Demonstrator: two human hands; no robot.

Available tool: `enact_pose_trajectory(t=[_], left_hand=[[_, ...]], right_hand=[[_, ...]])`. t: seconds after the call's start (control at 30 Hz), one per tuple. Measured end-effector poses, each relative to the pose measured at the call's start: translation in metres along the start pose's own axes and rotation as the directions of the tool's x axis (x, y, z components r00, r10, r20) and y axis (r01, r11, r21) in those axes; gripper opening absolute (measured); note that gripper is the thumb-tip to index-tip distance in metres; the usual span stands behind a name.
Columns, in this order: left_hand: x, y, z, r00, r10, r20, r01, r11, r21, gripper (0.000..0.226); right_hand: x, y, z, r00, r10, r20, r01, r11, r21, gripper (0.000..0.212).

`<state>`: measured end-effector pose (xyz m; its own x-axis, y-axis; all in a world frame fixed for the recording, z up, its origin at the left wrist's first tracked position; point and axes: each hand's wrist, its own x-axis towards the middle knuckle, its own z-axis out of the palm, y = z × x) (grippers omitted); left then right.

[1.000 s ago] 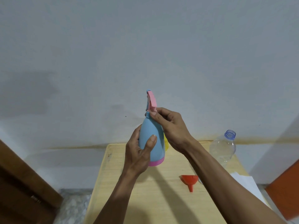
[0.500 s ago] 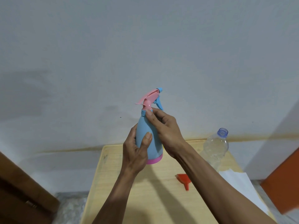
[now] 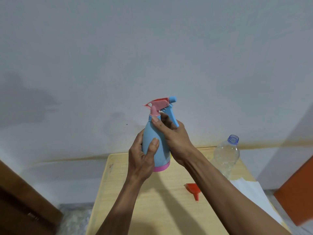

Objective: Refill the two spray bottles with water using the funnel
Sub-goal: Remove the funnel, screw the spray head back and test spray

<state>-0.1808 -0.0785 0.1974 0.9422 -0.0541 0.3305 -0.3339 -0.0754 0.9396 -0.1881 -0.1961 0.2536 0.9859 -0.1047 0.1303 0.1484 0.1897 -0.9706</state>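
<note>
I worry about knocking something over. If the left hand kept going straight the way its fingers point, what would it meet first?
The left hand already grips the blue plastic spray bottle, so that; past it probably the right hand, depth unclear.

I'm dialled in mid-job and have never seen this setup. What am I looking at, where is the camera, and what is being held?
There is no machine: a person works bare-handed, filmed by a camera worn on their head, looking forward and down. The left hand grips the body of a blue spray bottle, lifted above a wooden table. The right hand pinches its collar under the pink spray head. On the table lie a red funnel, an uncapped clear bottle and white paper.
</note>
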Motion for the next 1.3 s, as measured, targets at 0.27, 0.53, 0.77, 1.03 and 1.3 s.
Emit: enact_pose_trajectory(t=[0.27, 0.53, 0.77, 1.03, 1.3], left_hand=[[0.000, -0.001, -0.006, 1.000, -0.004, 0.004, 0.004, 0.999, 0.040, 0.067], [0.000, -0.003, -0.008, 1.000, -0.021, 0.002, 0.021, 0.999, 0.026, 0.066], [0.002, -0.004, -0.006, 1.000, -0.025, 0.014, 0.025, 0.999, 0.033, 0.064], [0.001, -0.005, -0.006, 1.000, -0.026, 0.009, 0.026, 0.999, 0.029, 0.068], [0.000, -0.005, -0.007, 1.000, -0.009, 0.002, 0.009, 1.000, 0.024, 0.061]], right_hand=[[0.003, -0.002, 0.003, 0.999, -0.013, 0.041, 0.016, 0.998, -0.056, 0.024], [0.006, -0.004, 0.004, 0.997, 0.012, 0.083, -0.010, 1.000, -0.027, 0.025], [0.007, -0.004, 0.003, 0.996, 0.005, 0.093, -0.003, 1.000, -0.030, 0.028], [0.007, -0.004, 0.004, 0.996, 0.005, 0.091, 0.002, 0.998, -0.069, 0.031], [0.011, -0.003, 0.004, 0.997, -0.070, 0.032, 0.074, 0.986, -0.148, 0.029]])
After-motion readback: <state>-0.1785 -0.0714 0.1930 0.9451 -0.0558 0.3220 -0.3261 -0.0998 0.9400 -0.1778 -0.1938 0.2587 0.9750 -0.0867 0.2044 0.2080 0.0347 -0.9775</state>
